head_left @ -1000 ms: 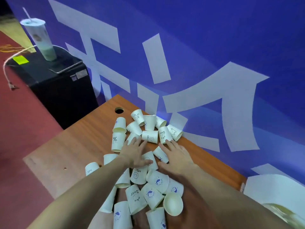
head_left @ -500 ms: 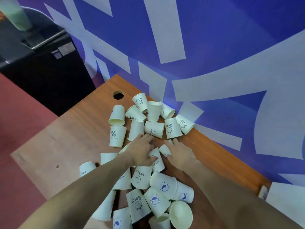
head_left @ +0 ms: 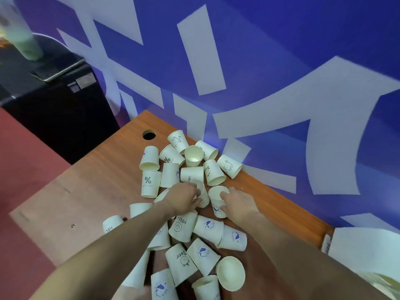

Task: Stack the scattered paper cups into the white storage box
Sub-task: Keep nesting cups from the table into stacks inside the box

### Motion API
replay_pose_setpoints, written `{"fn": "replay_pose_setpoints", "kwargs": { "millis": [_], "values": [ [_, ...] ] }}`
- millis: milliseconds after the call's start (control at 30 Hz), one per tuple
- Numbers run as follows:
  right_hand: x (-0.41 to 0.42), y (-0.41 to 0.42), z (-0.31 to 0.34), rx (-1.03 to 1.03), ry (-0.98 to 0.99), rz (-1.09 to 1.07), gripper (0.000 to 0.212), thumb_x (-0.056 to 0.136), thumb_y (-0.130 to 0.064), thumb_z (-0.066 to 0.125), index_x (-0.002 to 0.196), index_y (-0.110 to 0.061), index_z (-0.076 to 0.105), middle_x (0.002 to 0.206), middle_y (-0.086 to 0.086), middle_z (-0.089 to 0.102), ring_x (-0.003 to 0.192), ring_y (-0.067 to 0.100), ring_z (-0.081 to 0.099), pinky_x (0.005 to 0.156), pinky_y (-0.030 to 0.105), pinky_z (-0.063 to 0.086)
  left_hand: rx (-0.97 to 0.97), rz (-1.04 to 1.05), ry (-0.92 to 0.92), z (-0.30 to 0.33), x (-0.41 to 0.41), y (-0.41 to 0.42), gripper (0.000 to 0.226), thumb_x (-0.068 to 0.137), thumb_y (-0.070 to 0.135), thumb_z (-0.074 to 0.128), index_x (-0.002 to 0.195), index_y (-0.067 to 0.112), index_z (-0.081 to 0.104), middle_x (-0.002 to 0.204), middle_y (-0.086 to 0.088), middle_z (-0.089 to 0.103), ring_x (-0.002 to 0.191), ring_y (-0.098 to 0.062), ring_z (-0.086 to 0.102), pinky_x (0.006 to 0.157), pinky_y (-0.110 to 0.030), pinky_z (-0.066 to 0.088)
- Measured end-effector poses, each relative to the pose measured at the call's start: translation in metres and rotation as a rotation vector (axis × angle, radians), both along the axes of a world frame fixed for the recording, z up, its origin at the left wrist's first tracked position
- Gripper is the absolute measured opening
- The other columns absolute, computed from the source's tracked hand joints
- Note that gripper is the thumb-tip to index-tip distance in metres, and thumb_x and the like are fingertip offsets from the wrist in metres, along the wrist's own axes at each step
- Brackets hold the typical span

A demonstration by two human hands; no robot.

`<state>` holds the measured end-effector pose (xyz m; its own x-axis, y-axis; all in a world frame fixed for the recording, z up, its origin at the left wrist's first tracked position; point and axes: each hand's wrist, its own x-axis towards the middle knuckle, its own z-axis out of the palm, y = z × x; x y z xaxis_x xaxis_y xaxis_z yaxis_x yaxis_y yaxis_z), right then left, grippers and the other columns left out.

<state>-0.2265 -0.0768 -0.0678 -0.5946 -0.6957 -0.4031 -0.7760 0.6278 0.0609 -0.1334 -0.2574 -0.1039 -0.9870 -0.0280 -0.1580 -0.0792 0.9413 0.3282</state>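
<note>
Your left hand [head_left: 183, 197] is curled round a paper cup [head_left: 200, 192] in the middle of the pile, fingers wrapped over its rim, and your right hand [head_left: 237, 202] grips a second cup [head_left: 217, 201] just beside it, thumb across the open mouth. The two hands sit close together but do not touch, each closed on its own cup. Take the round cable hole [head_left: 149, 135] in the wooden table [head_left: 91, 191] as your marker: the scattered cups [head_left: 192, 169] begin just past that hole and spread from it toward you in a loose heap, most lying on their sides, one standing mouth-up [head_left: 193, 155] a little beyond the hole toward the blue wall [head_left: 281, 61]. More cups [head_left: 203, 254] lie farther from the hole, between and under your forearms, some printed with "Bear", "HELLO" or a blue whale mark. The white storage box [head_left: 365, 254] is at the far end of the table from the hole, at the right edge of the view, only partly visible. On the other side of the hole, off the table, a black cabinet [head_left: 54, 105] carries a blurred drink cup [head_left: 20, 37].
</note>
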Motion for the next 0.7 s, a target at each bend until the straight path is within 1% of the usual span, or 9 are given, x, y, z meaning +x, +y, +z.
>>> {"fn": "replay_pose_setpoints", "kwargs": {
  "millis": [67, 167, 333, 467, 533, 600, 700],
  "values": [
    [0.008, 0.013, 0.011, -0.011, 0.049, -0.021, 0.026, 0.100, -0.037, 0.047, 0.116, -0.020, 0.056, 0.112, 0.006, 0.054, 0.101, 0.026, 0.057, 0.068, 0.033, 0.035, -0.050, -0.009, 0.033, 0.012, 0.003, 0.008, 0.031, 0.098, 0.041, 0.048, 0.090, 0.018, 0.068, 0.084, 0.006, 0.051, 0.084, -0.019, 0.058, 0.065, -0.030, 0.043],
    [0.019, 0.036, 0.024, 0.002, 0.130, -0.046, 0.025, 0.100, -0.038, 0.045, 0.109, -0.021, 0.061, 0.106, 0.003, 0.057, 0.096, 0.023, 0.060, 0.065, 0.031, 0.035, -0.134, -0.032, 0.073, 0.028, 0.008, 0.021, 0.032, 0.099, 0.041, 0.047, 0.097, 0.019, 0.070, 0.090, 0.003, 0.059, 0.086, -0.020, 0.059, 0.064, -0.029, 0.040],
    [0.034, 0.080, 0.050, -0.021, 0.148, -0.134, 0.032, 0.101, -0.039, 0.041, 0.101, -0.020, 0.066, 0.102, 0.003, 0.063, 0.093, 0.025, 0.062, 0.066, 0.032, 0.036, -0.205, -0.067, 0.100, 0.059, 0.016, 0.051, 0.032, 0.099, 0.042, 0.046, 0.098, 0.020, 0.069, 0.093, 0.002, 0.062, 0.091, -0.021, 0.061, 0.063, -0.027, 0.034],
    [0.052, 0.122, 0.063, -0.066, 0.191, -0.171, 0.036, 0.101, -0.043, 0.038, 0.100, -0.022, 0.067, 0.100, 0.002, 0.065, 0.090, 0.025, 0.064, 0.065, 0.032, 0.037, -0.273, -0.118, 0.128, 0.077, 0.023, 0.083, 0.034, 0.099, 0.044, 0.046, 0.101, 0.019, 0.069, 0.096, 0.000, 0.065, 0.091, -0.023, 0.062, 0.065, -0.029, 0.034],
    [0.063, 0.144, 0.067, -0.085, 0.196, -0.192, 0.036, 0.101, -0.043, 0.038, 0.102, -0.022, 0.068, 0.100, 0.001, 0.066, 0.090, 0.025, 0.064, 0.067, 0.033, 0.039, -0.302, -0.149, 0.121, 0.084, 0.025, 0.102, 0.035, 0.099, 0.045, 0.045, 0.097, 0.019, 0.069, 0.094, -0.001, 0.065, 0.090, -0.024, 0.062, 0.066, -0.030, 0.035],
    [0.072, 0.166, 0.071, -0.110, 0.193, -0.226, 0.036, 0.101, -0.043, 0.040, 0.104, -0.022, 0.068, 0.102, 0.002, 0.066, 0.092, 0.026, 0.064, 0.069, 0.033, 0.040, -0.303, -0.169, 0.110, 0.089, 0.026, 0.122, 0.034, 0.098, 0.045, 0.047, 0.094, 0.020, 0.069, 0.093, -0.001, 0.066, 0.088, -0.024, 0.062, 0.065, -0.030, 0.036],
    [0.084, 0.196, 0.074, -0.133, 0.203, -0.270, 0.037, 0.100, -0.044, 0.041, 0.106, -0.021, 0.069, 0.105, 0.003, 0.067, 0.095, 0.027, 0.064, 0.069, 0.033, 0.038, -0.315, -0.207, 0.101, 0.095, 0.027, 0.153, 0.033, 0.097, 0.046, 0.047, 0.096, 0.021, 0.070, 0.091, 0.000, 0.068, 0.086, -0.023, 0.063, 0.063, -0.031, 0.038]
  ]
}}
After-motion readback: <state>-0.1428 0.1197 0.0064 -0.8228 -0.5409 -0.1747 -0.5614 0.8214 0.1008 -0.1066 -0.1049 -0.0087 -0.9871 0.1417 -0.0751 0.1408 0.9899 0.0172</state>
